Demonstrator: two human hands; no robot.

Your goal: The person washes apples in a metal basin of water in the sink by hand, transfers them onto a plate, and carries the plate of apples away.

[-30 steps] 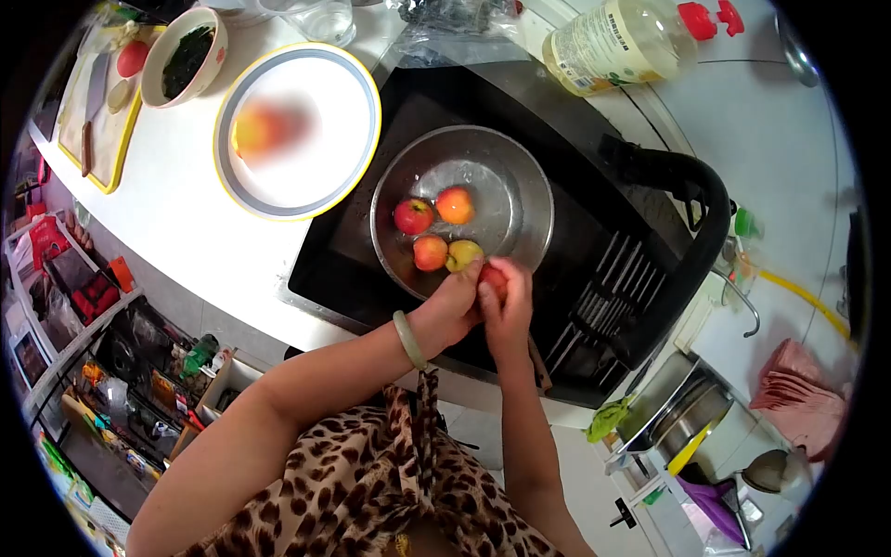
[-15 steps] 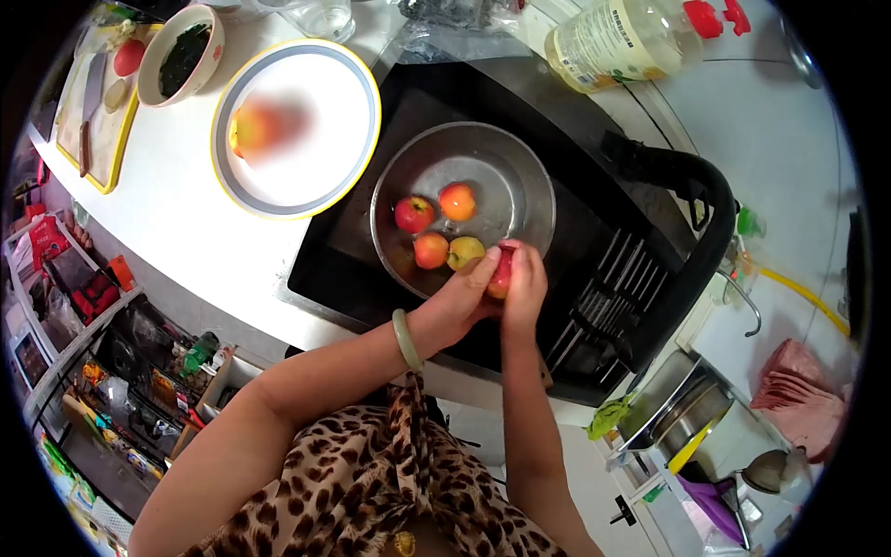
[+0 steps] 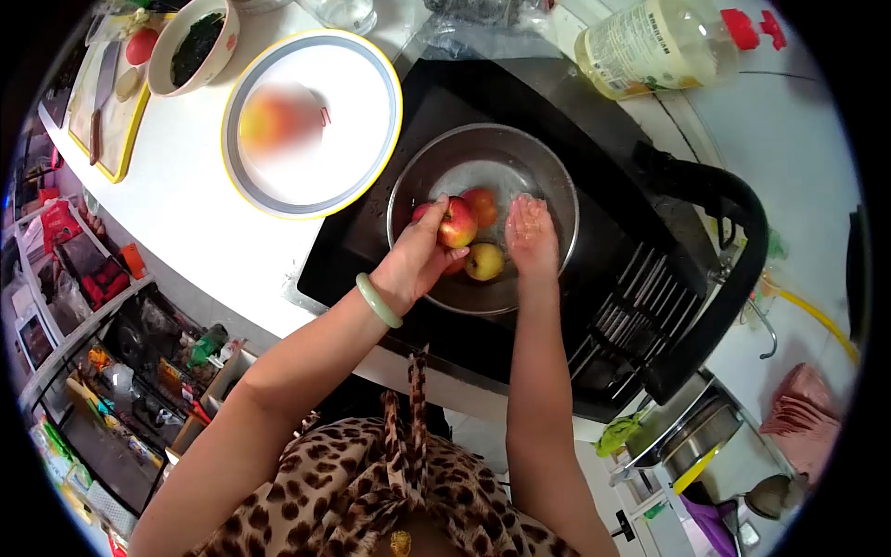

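Note:
A metal pot (image 3: 560, 190) stands on the black stove area, with several small red and yellow fruits in it. My left hand (image 3: 424, 252) reaches over the pot's left part, its thumb and fingers closed around a red-yellow apple (image 3: 458, 223). Just below the held apple lies a yellow fruit (image 3: 484, 262), and an orange-red one (image 3: 482, 205) is behind it. My right hand (image 3: 532, 234) is over the right part of the pot, palm up and wet, with nothing in it.
To the left is a white plate (image 3: 348, 148) with a blurred red-yellow fruit. Beyond it are a bowl of dark greens (image 3: 218, 70) and a cutting board (image 3: 123, 153) with a knife (image 3: 102, 93). A pump bottle (image 3: 640, 46) and a black curved handle (image 3: 756, 218) are at right.
My hands have moved apart; both were around a red apple at the pot's lower right. The left has shifted left with an apple, and the right has opened. The view has shifted slightly.

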